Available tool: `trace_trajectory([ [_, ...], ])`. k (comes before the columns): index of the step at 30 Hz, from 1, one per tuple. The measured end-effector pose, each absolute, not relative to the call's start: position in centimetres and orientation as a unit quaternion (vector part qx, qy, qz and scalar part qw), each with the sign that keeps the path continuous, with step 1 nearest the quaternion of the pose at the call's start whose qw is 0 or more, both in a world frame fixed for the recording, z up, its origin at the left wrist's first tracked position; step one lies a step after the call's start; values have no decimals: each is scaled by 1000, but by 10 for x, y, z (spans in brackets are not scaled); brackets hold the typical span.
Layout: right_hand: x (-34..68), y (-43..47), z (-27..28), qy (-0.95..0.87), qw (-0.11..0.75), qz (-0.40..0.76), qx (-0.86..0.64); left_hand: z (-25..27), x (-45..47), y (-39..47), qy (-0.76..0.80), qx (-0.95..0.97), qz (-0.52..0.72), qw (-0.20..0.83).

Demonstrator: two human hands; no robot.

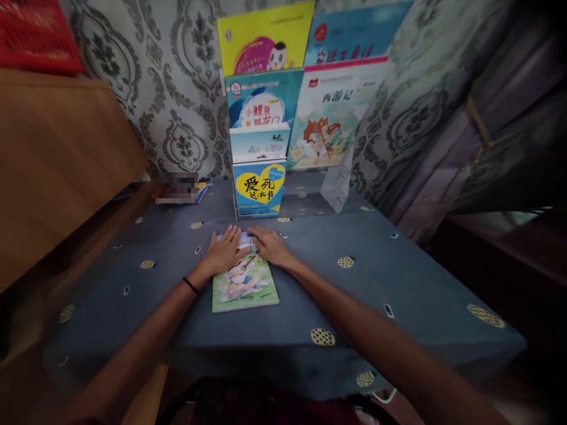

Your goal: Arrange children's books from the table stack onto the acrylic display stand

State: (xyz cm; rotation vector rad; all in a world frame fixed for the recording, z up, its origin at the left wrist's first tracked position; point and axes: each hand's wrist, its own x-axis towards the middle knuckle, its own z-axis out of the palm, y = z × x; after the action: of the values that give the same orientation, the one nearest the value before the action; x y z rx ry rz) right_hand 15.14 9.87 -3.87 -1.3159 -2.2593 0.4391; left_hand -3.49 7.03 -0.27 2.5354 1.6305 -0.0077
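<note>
A picture book (245, 289) with a green cover lies flat on the table, its top edge pointing away from me. My left hand (225, 251) rests on the upper left part of its cover with the fingers stretched out. At the book's upper right edge lies my right hand (271, 245), fingers extended and palm down. Together the hands hide part of the title. Just behind them stands a clear display rack (339, 183) with books in tiers; a blue and yellow book (259, 189) fills its lowest left slot.
The table has a blue patterned cloth (310, 289). More books, including a white and teal one (328, 118) and a yellow one (266, 35), stand in the rack. Another book (201, 193) lies at the back left. A wooden cabinet (62, 171) is on the left, a curtain (443, 159) on the right.
</note>
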Motion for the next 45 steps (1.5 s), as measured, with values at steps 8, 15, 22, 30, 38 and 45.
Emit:
trace_trajectory([
  [8,156,106,-40,-774,350,244,-467,-11,-16,81,500,865,28,26],
  [15,156,102,-32,-756,357,284,-470,-4,5,28,384,922,25,28],
  [22,155,100,-27,-784,332,248,-462,-1,7,-27,313,949,33,36],
  [30,155,95,-28,-803,320,221,-452,5,-18,-38,329,921,111,176],
  [38,156,57,-46,-838,256,134,-463,-26,-61,3,637,753,141,87],
  [45,149,44,-47,-843,218,136,-473,-23,-71,13,569,680,373,273],
])
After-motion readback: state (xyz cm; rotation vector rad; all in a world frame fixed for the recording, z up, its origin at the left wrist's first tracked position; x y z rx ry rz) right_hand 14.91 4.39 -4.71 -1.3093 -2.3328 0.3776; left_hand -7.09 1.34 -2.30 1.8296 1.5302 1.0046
